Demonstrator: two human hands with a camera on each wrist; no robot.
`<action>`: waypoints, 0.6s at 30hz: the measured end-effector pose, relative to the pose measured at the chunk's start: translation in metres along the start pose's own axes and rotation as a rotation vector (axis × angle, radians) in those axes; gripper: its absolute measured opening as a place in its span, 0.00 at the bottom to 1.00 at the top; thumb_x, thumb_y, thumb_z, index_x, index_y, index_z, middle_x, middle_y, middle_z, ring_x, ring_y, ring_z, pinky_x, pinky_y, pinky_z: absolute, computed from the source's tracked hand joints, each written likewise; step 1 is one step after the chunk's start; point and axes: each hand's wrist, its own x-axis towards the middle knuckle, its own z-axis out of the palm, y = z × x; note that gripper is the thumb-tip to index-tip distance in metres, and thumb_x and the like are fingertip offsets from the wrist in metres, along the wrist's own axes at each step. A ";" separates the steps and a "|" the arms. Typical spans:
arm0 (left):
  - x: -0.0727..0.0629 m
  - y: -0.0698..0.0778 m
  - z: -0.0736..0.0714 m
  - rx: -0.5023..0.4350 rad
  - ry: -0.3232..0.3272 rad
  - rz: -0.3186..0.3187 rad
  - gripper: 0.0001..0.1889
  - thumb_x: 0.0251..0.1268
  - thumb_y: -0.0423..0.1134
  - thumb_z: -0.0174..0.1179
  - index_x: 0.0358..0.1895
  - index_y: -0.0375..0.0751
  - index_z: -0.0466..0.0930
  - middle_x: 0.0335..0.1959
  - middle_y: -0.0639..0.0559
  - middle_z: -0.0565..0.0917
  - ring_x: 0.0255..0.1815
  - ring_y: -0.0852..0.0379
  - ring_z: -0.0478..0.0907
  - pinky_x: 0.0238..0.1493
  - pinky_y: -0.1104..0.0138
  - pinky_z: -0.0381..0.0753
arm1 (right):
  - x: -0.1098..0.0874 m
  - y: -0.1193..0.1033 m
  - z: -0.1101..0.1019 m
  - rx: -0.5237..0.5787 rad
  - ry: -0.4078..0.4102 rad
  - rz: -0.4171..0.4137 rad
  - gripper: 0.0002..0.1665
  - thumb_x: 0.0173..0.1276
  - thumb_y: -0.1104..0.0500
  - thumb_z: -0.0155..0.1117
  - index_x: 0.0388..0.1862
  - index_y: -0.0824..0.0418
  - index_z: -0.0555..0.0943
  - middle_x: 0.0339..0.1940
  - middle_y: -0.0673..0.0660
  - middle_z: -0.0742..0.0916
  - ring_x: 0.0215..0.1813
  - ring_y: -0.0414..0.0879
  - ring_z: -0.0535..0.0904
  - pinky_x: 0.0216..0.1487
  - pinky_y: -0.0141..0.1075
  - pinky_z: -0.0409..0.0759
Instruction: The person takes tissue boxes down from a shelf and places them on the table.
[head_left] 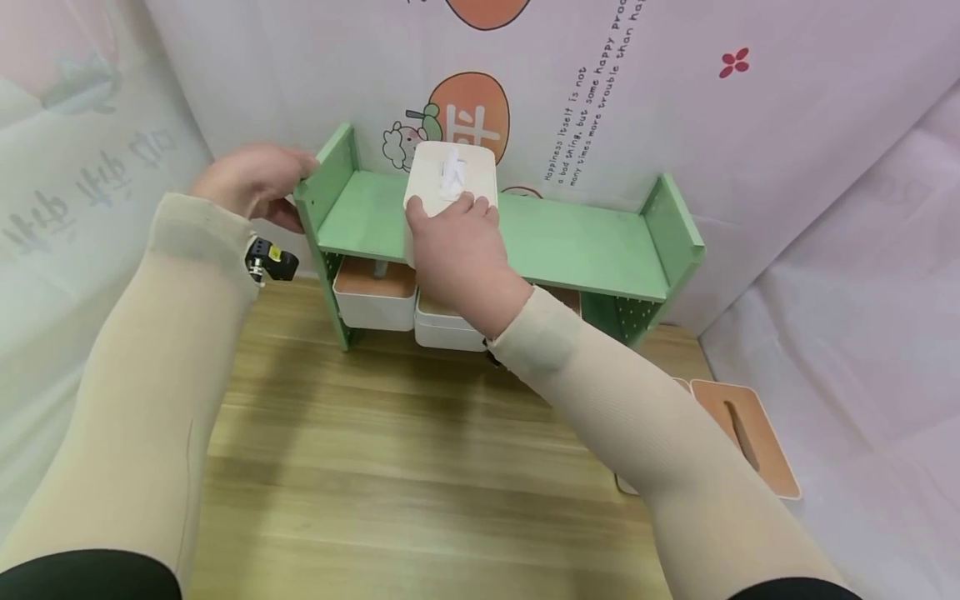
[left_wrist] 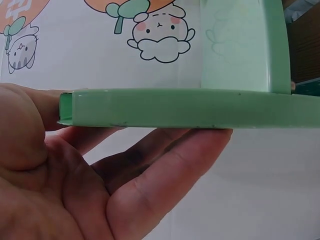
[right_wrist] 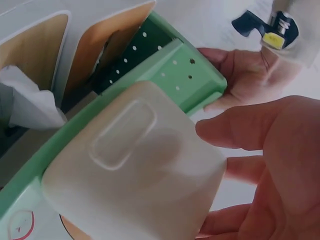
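Observation:
A green two-tier shelf (head_left: 585, 246) stands at the back of the wooden floor. My left hand (head_left: 258, 179) grips its left side panel (left_wrist: 150, 107), thumb on one face and fingers against the other. With my right hand (head_left: 468, 258) I hold a white tissue box (head_left: 431, 171) at the left half of the upper board. A white tissue pokes out of the slot in its top. In the right wrist view the box's pale end (right_wrist: 135, 165) faces the camera, thumb and fingers on opposite sides. Whether its underside touches the board is hidden.
Under the upper board sit a white tissue box with a brown lid (head_left: 375, 312) and other white boxes (head_left: 450, 333), partly covered by my right arm. A brown slotted lid (head_left: 772, 442) shows at the right, beside the fabric wall (head_left: 847, 333). Printed fabric hangs behind the shelf.

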 end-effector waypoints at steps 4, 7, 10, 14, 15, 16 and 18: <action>0.003 -0.002 0.000 0.000 0.008 0.013 0.29 0.83 0.52 0.38 0.79 0.45 0.52 0.67 0.41 0.67 0.54 0.38 0.79 0.55 0.49 0.79 | -0.001 0.011 0.001 0.033 -0.052 0.039 0.41 0.71 0.51 0.52 0.81 0.47 0.53 0.61 0.79 0.70 0.61 0.72 0.66 0.67 0.58 0.63; 0.004 -0.005 -0.002 -0.004 0.000 0.023 0.30 0.83 0.51 0.37 0.80 0.44 0.49 0.67 0.40 0.65 0.53 0.38 0.79 0.53 0.50 0.81 | -0.003 0.021 0.004 0.056 -0.059 0.053 0.39 0.71 0.52 0.52 0.80 0.46 0.55 0.58 0.78 0.71 0.59 0.70 0.68 0.65 0.56 0.66; 0.004 -0.006 -0.003 -0.011 -0.007 0.039 0.30 0.83 0.50 0.37 0.80 0.41 0.48 0.67 0.40 0.65 0.54 0.38 0.78 0.53 0.51 0.81 | -0.006 0.035 0.007 0.076 -0.030 0.047 0.36 0.72 0.54 0.52 0.78 0.45 0.59 0.51 0.74 0.75 0.53 0.66 0.71 0.58 0.53 0.70; 0.003 -0.007 -0.001 -0.002 -0.010 0.049 0.28 0.83 0.48 0.40 0.77 0.37 0.52 0.65 0.39 0.67 0.54 0.37 0.77 0.54 0.51 0.81 | -0.012 0.056 0.013 0.102 0.016 0.028 0.34 0.72 0.55 0.51 0.77 0.46 0.64 0.49 0.73 0.78 0.51 0.64 0.72 0.55 0.52 0.72; 0.003 -0.008 0.000 0.001 -0.012 0.052 0.28 0.83 0.48 0.40 0.76 0.37 0.53 0.65 0.39 0.67 0.54 0.37 0.77 0.54 0.51 0.80 | -0.014 0.061 0.014 0.104 0.021 0.025 0.33 0.73 0.55 0.51 0.77 0.47 0.64 0.48 0.73 0.79 0.51 0.65 0.72 0.54 0.53 0.73; 0.003 -0.008 0.000 0.004 -0.014 0.053 0.28 0.83 0.48 0.41 0.76 0.36 0.54 0.65 0.38 0.67 0.54 0.37 0.77 0.54 0.51 0.80 | -0.015 0.065 0.016 0.108 0.026 0.024 0.33 0.72 0.55 0.51 0.77 0.47 0.65 0.48 0.73 0.79 0.51 0.65 0.73 0.53 0.53 0.73; 0.003 -0.009 0.001 0.011 -0.019 0.060 0.27 0.82 0.47 0.42 0.75 0.35 0.56 0.64 0.38 0.67 0.54 0.37 0.78 0.54 0.51 0.80 | -0.018 0.074 0.018 0.109 0.032 0.027 0.33 0.73 0.55 0.51 0.76 0.48 0.65 0.47 0.74 0.79 0.50 0.65 0.73 0.52 0.53 0.74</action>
